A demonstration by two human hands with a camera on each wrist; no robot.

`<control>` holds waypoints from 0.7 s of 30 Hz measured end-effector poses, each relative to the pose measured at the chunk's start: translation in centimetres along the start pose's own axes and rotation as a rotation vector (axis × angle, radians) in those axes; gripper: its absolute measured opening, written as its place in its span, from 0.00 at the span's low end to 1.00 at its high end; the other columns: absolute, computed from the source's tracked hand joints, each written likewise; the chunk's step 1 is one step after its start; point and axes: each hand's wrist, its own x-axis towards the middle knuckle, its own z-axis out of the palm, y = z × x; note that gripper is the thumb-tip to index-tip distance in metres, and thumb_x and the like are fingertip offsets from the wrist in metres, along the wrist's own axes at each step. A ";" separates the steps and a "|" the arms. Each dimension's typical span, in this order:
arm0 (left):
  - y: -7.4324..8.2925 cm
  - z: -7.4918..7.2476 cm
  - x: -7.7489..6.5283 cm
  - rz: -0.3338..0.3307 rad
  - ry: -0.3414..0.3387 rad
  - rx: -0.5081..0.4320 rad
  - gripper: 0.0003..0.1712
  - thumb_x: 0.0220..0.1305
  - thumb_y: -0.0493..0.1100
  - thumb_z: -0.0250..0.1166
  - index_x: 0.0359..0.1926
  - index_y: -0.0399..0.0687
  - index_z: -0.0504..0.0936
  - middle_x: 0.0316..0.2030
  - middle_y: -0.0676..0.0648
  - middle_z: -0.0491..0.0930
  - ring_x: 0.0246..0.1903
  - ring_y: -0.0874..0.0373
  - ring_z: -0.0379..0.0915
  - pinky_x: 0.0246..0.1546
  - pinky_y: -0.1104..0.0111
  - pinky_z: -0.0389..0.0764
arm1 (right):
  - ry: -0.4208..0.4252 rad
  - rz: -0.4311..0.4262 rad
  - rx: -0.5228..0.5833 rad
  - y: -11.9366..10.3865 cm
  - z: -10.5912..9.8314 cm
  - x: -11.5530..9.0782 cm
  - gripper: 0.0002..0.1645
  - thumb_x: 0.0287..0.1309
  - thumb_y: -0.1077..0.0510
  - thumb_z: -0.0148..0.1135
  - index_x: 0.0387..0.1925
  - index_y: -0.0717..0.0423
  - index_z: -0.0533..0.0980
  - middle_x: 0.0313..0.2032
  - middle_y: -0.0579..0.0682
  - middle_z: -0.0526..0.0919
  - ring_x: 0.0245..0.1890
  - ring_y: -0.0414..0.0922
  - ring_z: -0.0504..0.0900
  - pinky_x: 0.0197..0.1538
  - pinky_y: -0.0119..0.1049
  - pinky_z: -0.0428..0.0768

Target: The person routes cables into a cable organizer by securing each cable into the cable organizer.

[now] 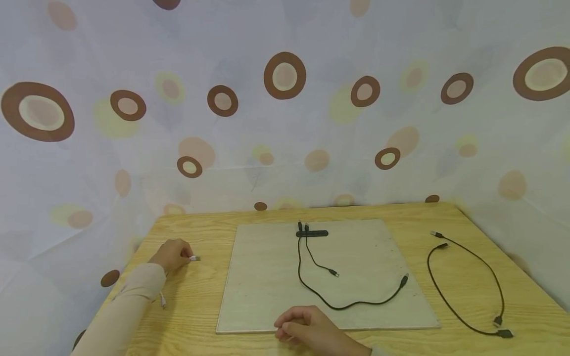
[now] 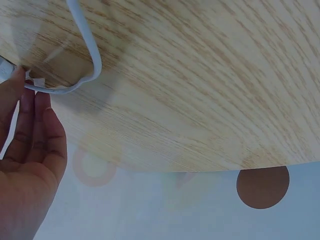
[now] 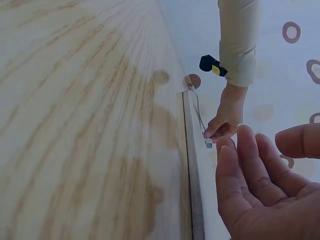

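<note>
At the left side of the table, my left hand (image 1: 172,254) pinches a white USB cable (image 2: 92,47) by its plug (image 1: 194,258) between thumb and fingertips. The metal end of the plug points right. The cable's other end (image 1: 163,300) hangs below the left forearm, partly hidden by it. In the left wrist view the white cable bends in a loop above the wooden table. My right hand (image 1: 313,329) is at the front edge of the pale board (image 1: 262,287), its fingers loosely bent with nothing between them.
Two black cables (image 1: 331,302) lie on the board, one end of each at a small black strip (image 1: 318,233) near the back. On the wooden table (image 1: 209,237), right of the board, lie two more black cables (image 1: 496,274). A patterned cloth (image 1: 285,128) hangs behind and at both sides.
</note>
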 end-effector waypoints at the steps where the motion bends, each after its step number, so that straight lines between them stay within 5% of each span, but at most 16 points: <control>1: 0.0 0.1 0.0 -0.005 0.003 0.003 0.04 0.46 0.30 0.66 0.25 0.42 0.80 0.25 0.49 0.78 0.27 0.57 0.71 0.30 0.63 0.73 | -0.004 -0.003 0.000 0.0 0.0 0.0 0.17 0.61 0.60 0.49 0.42 0.73 0.71 0.35 0.56 0.81 0.37 0.45 0.79 0.40 0.40 0.77; 21: -0.7 0.5 -0.7 -0.070 0.005 -0.066 0.04 0.45 0.37 0.69 0.24 0.44 0.80 0.23 0.52 0.78 0.27 0.59 0.71 0.31 0.62 0.73 | -0.006 -0.091 -0.035 -0.9 0.5 1.8 0.18 0.60 0.57 0.51 0.44 0.70 0.72 0.36 0.58 0.80 0.40 0.50 0.79 0.42 0.38 0.77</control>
